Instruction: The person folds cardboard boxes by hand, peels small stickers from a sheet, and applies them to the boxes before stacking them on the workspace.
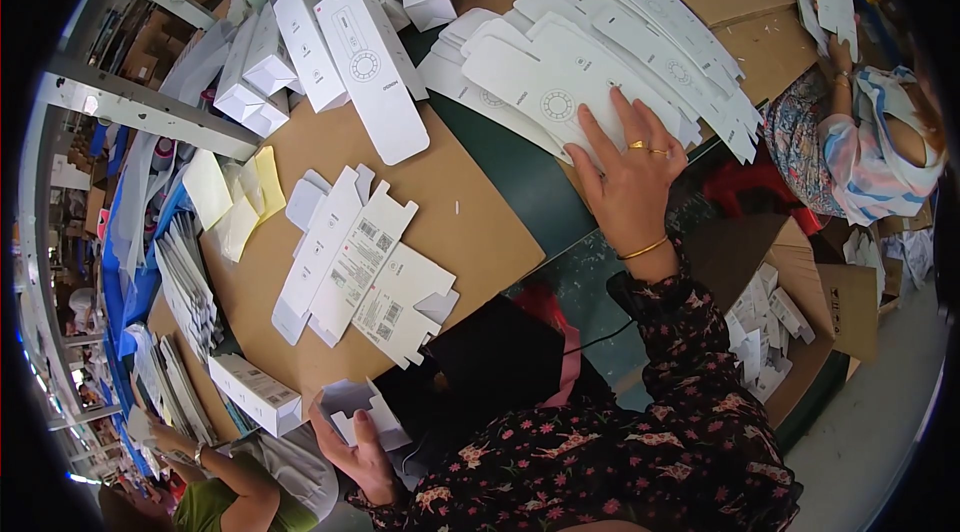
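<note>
My right hand [632,170] reaches out to the far right. Its fingers are spread and rest on the top sheet of a fanned stack of flat white cartons [545,82]. Low in the view, near my body, my left hand [358,457] is closed around a small folded white cardboard piece [350,398], its thumb on the near side. Just left of that piece lies a closed white box [255,394]. On the brown cardboard sheet [470,222] in front of me lies an unfolded white carton [350,267] with printed labels facing up.
Folded white boxes [365,62] are piled at the back. Yellow paper sheets [235,197] and stacked flat pieces [190,282] line the left side. An open brown carton [800,307] of small white pieces stands right. Co-workers sit at the right [850,147] and lower left [245,492].
</note>
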`<move>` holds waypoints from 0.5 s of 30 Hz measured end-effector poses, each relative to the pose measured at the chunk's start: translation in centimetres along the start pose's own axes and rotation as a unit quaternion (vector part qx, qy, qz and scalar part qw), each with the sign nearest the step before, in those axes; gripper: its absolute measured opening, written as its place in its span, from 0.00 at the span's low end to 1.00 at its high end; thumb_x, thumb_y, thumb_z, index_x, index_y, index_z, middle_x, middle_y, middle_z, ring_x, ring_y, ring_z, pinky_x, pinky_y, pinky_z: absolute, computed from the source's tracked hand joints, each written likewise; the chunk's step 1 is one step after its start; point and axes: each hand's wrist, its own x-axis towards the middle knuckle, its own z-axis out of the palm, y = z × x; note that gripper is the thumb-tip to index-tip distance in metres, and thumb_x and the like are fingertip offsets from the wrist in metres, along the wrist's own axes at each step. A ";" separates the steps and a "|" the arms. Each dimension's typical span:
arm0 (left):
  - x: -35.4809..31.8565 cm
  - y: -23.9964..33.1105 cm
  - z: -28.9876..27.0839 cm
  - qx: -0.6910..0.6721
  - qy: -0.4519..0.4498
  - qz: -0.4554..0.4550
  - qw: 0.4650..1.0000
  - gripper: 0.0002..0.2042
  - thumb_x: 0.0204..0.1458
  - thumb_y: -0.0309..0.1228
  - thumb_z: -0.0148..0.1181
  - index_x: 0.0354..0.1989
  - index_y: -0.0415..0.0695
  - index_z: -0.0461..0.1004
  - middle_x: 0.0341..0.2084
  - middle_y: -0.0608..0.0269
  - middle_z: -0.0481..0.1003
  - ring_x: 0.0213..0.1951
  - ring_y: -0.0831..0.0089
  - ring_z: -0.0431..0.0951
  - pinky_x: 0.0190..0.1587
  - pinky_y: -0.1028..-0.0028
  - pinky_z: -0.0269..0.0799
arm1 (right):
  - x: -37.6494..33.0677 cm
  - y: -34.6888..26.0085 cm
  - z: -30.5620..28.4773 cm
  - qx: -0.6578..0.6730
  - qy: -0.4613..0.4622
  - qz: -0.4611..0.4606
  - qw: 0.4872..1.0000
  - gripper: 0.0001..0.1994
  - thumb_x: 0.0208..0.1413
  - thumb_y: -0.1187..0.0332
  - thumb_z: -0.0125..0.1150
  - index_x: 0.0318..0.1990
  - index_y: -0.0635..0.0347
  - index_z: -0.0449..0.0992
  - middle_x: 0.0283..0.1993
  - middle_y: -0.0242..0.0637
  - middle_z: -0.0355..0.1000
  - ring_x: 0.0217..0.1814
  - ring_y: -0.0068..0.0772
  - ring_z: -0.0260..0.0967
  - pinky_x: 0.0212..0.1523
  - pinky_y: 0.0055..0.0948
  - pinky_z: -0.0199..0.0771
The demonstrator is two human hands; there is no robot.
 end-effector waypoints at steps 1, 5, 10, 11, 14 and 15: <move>0.1 0.0 0.1 0.003 0.004 -0.004 1.000 0.26 0.62 0.43 0.61 0.59 0.32 0.71 0.47 0.52 0.77 0.48 0.63 0.76 0.56 0.66 0.70 | 0.0 -0.1 0.1 -0.002 0.001 0.006 1.000 0.22 0.62 0.53 0.69 0.62 0.42 0.82 0.74 0.36 0.67 0.75 0.46 0.58 0.69 0.50 0.46; 0.5 0.1 0.2 -0.002 -0.001 -0.021 1.000 0.26 0.61 0.43 0.62 0.58 0.32 0.71 0.46 0.52 0.77 0.47 0.64 0.76 0.55 0.66 0.71 | 0.2 -0.2 0.2 -0.004 -0.003 0.022 1.000 0.21 0.62 0.53 0.69 0.62 0.42 0.83 0.73 0.36 0.68 0.74 0.46 0.58 0.69 0.50 0.46; 1.1 0.5 0.4 0.020 -0.006 0.011 1.000 0.26 0.61 0.43 0.62 0.58 0.32 0.71 0.45 0.53 0.77 0.46 0.64 0.76 0.54 0.67 0.71 | 2.1 2.0 0.1 -0.016 0.003 0.054 0.998 0.21 0.62 0.54 0.69 0.62 0.44 0.83 0.71 0.38 0.70 0.74 0.48 0.59 0.68 0.52 0.48; 1.0 0.5 0.2 0.014 -0.008 0.006 1.000 0.26 0.61 0.42 0.62 0.58 0.32 0.71 0.45 0.53 0.77 0.46 0.65 0.76 0.54 0.67 0.71 | 2.7 2.6 0.3 -0.020 0.007 0.063 0.998 0.21 0.62 0.55 0.70 0.61 0.44 0.83 0.70 0.39 0.71 0.74 0.48 0.59 0.68 0.53 0.48; 0.8 0.8 -0.2 0.002 -0.011 -0.003 1.000 0.25 0.60 0.41 0.62 0.58 0.32 0.71 0.45 0.53 0.77 0.47 0.65 0.76 0.55 0.67 0.71 | 4.4 4.1 1.3 -0.048 -0.005 0.083 0.995 0.21 0.62 0.56 0.69 0.61 0.46 0.83 0.68 0.41 0.73 0.72 0.49 0.62 0.68 0.52 0.51; 0.6 0.8 -0.4 -0.006 -0.014 0.007 1.000 0.25 0.60 0.40 0.63 0.58 0.32 0.71 0.44 0.53 0.77 0.46 0.65 0.76 0.55 0.67 0.71 | 4.4 4.0 1.3 -0.057 -0.013 0.090 0.994 0.20 0.62 0.56 0.69 0.60 0.47 0.83 0.67 0.43 0.73 0.71 0.49 0.63 0.68 0.52 0.53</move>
